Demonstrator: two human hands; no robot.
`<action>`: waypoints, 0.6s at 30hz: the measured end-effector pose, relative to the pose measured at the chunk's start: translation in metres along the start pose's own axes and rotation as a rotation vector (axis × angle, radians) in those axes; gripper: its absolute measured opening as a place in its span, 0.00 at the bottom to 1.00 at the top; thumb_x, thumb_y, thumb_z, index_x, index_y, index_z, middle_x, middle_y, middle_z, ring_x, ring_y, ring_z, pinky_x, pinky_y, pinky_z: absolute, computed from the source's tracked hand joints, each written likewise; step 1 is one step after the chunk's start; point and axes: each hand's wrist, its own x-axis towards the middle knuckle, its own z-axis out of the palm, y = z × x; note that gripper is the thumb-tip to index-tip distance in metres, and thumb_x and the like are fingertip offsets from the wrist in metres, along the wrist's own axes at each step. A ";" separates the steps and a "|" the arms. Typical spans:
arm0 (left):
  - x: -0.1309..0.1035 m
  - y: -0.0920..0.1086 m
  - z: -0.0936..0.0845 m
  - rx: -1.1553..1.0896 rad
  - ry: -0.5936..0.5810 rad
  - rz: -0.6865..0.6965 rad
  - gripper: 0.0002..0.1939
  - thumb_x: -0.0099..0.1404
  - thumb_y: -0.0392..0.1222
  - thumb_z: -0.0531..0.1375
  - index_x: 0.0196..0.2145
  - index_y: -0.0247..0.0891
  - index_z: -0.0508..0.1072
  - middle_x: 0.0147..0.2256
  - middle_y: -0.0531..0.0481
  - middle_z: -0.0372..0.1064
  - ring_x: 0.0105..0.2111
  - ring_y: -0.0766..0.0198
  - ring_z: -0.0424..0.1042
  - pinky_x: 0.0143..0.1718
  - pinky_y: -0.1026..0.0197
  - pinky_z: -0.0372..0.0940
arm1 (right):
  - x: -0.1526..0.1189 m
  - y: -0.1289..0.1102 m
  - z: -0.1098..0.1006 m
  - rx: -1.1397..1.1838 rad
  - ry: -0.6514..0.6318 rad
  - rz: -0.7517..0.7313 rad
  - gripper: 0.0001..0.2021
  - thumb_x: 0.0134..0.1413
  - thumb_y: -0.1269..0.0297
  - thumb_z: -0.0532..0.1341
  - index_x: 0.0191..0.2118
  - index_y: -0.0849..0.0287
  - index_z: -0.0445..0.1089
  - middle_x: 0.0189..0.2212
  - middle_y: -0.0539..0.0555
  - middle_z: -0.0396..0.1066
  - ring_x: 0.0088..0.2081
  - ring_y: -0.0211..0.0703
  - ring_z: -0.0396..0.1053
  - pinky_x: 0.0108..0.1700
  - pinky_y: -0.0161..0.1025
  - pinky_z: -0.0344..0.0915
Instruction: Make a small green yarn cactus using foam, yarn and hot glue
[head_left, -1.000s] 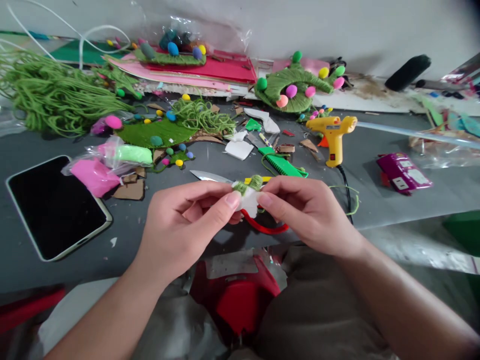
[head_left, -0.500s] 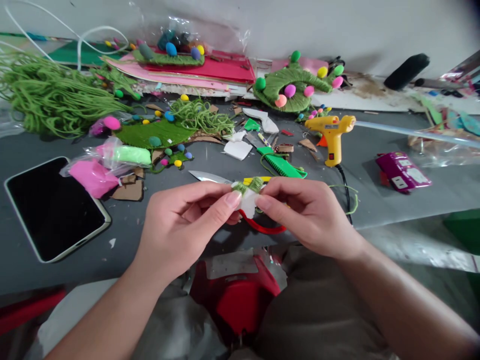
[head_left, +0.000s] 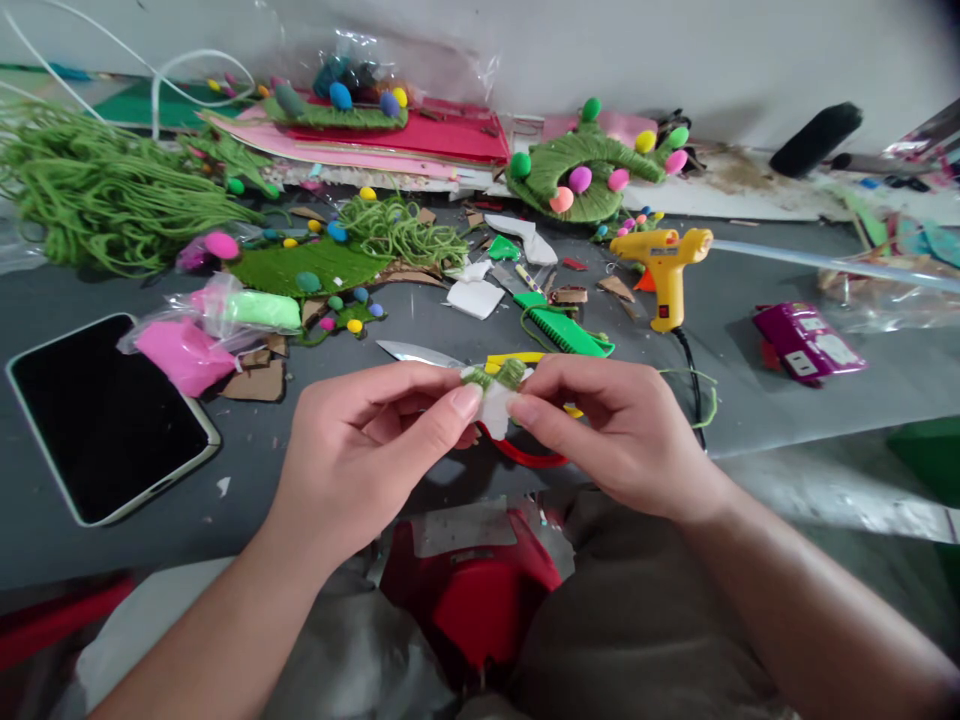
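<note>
Both hands meet over the front part of the table, each pinching one side of a small white piece (head_left: 495,410) partly wrapped in green yarn. My left hand (head_left: 375,450) has thumb and fingers closed on its left edge. On the right edge, my right hand (head_left: 619,430) is closed in the same way. Beneath the hands lie scissors (head_left: 420,353) with red and yellow handles, partly covered. Just behind them rests a green utility knife (head_left: 566,325) with a strand of yarn.
A yellow glue gun (head_left: 666,275) with a black cord stands behind my right hand. At left are a phone (head_left: 109,420), a pink bag (head_left: 184,355) and a heap of green yarn (head_left: 112,195). A purple packet (head_left: 808,343) lies at right. Scraps of cardboard are scattered behind.
Both hands have barely moved and keep hold of the white piece, which sits a touch lower. A little yellow of the scissor handle now shows beside my right thumb.
</note>
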 end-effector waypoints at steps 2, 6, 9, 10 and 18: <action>0.000 0.000 0.000 -0.004 -0.005 -0.015 0.01 0.62 0.38 0.71 0.34 0.41 0.83 0.29 0.55 0.81 0.25 0.66 0.80 0.29 0.70 0.76 | -0.001 0.001 0.000 -0.002 -0.001 0.003 0.07 0.63 0.66 0.67 0.32 0.59 0.74 0.26 0.46 0.70 0.27 0.31 0.62 0.29 0.30 0.60; -0.001 0.000 -0.002 -0.024 -0.040 -0.015 0.03 0.62 0.38 0.71 0.35 0.43 0.84 0.30 0.55 0.82 0.28 0.66 0.81 0.31 0.70 0.76 | 0.000 0.002 -0.001 -0.001 -0.004 0.021 0.08 0.64 0.65 0.66 0.32 0.60 0.74 0.25 0.46 0.70 0.26 0.30 0.61 0.28 0.30 0.59; 0.000 0.001 -0.004 -0.036 -0.091 0.011 0.03 0.63 0.39 0.71 0.36 0.43 0.84 0.33 0.54 0.82 0.30 0.64 0.81 0.32 0.69 0.76 | 0.001 0.003 -0.002 0.002 0.000 0.042 0.09 0.65 0.63 0.65 0.33 0.60 0.75 0.26 0.47 0.70 0.27 0.31 0.61 0.28 0.30 0.60; 0.000 0.001 -0.005 -0.037 -0.099 0.012 0.03 0.63 0.39 0.71 0.36 0.42 0.84 0.33 0.53 0.82 0.31 0.64 0.81 0.32 0.68 0.76 | 0.002 0.003 -0.002 0.002 0.001 0.046 0.10 0.65 0.62 0.65 0.33 0.61 0.75 0.26 0.47 0.71 0.27 0.31 0.62 0.28 0.30 0.60; 0.001 0.002 -0.002 -0.045 -0.051 -0.047 0.04 0.61 0.38 0.71 0.36 0.40 0.84 0.32 0.52 0.82 0.29 0.62 0.81 0.31 0.66 0.78 | 0.002 0.003 -0.001 -0.005 -0.004 0.039 0.10 0.64 0.61 0.66 0.33 0.61 0.75 0.26 0.48 0.70 0.27 0.32 0.61 0.28 0.31 0.59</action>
